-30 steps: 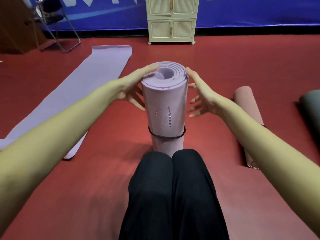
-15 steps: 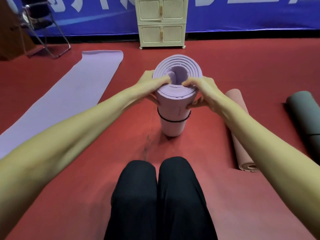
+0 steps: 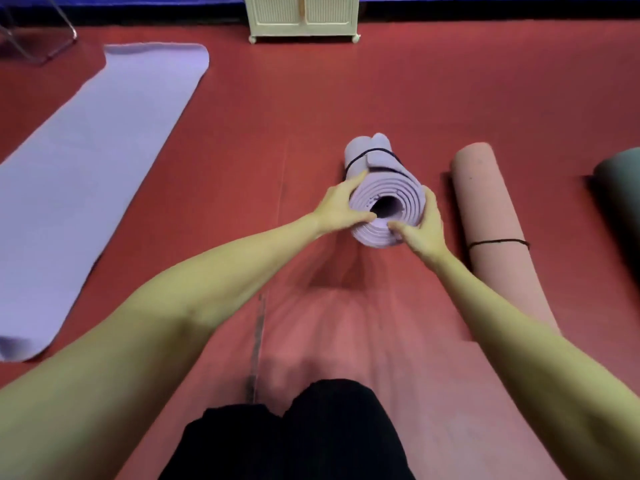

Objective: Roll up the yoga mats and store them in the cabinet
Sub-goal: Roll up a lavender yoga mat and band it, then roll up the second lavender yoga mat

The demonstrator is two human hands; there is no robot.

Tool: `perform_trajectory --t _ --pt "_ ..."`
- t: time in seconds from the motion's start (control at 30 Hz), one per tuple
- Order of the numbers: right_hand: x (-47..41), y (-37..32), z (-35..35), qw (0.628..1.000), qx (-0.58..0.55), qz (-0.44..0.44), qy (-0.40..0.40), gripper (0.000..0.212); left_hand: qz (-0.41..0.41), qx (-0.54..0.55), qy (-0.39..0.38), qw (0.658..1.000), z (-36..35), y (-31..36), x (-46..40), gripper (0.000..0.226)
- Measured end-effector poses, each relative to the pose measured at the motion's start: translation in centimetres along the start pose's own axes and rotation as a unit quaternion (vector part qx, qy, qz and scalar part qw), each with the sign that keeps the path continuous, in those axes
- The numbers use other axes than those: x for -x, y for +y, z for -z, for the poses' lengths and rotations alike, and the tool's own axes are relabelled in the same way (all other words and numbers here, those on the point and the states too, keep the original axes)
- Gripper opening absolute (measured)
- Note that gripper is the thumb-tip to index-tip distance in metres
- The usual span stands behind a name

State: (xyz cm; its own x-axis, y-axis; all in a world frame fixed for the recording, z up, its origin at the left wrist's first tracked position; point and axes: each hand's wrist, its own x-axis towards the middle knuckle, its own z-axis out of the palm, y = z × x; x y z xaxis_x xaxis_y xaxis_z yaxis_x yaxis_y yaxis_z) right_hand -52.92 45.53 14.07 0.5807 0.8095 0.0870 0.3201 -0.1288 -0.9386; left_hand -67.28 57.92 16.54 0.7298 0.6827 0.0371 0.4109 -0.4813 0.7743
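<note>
The rolled lilac mat [image 3: 381, 188] lies on the red floor [image 3: 277, 133] just left of the pink roll [image 3: 491, 237], its long axis pointing away toward the cabinet [image 3: 304, 19]. The left hand [image 3: 341, 211] and right hand [image 3: 420, 230] clasp its near, open end. Rolling and banding look finished; next comes lifting it and carrying it to the cabinet, I judge.
</note>
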Motion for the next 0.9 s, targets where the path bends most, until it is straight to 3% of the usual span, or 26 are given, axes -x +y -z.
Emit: perform_trajectory --t 0.1,0.23,0.37,0.53,0.8,0.9 --pt "3.0 4.6 -1.7 0.996 0.026 -0.075 0.037 0.076 -0.011 -0.058 -0.072 0.996 -3.9 -3.0 0.7 0.095" --pt "5.3 8.4 -1.7 0.98 0.102 -0.169 0.01 0.059 0.008 -0.062 -0.149 0.987 -5.2 -4.8 2.0 0.089" --pt "7.2 9.9 -2.1 0.957 0.233 -0.165 -0.042 0.06 0.032 -0.111 -0.204 0.972 -6.7 -4.0 3.9 0.029" --pt "8.5 9.6 -3.4 0.912 0.291 -0.278 -0.072 0.041 0.086 -0.184 -0.344 0.917 -7.5 -3.8 5.1 0.042" --pt "6.8 3.6 -4.2 0.902 0.314 -0.228 -0.19 0.016 0.141 -0.198 -0.222 0.944 0.1 -3.6 7.5 0.037" --pt "5.9 -0.4 -5.9 0.923 0.289 -0.169 -0.191 0.032 0.158 -0.198 -0.16 0.954 4.9 -3.1 9.4 0.03"
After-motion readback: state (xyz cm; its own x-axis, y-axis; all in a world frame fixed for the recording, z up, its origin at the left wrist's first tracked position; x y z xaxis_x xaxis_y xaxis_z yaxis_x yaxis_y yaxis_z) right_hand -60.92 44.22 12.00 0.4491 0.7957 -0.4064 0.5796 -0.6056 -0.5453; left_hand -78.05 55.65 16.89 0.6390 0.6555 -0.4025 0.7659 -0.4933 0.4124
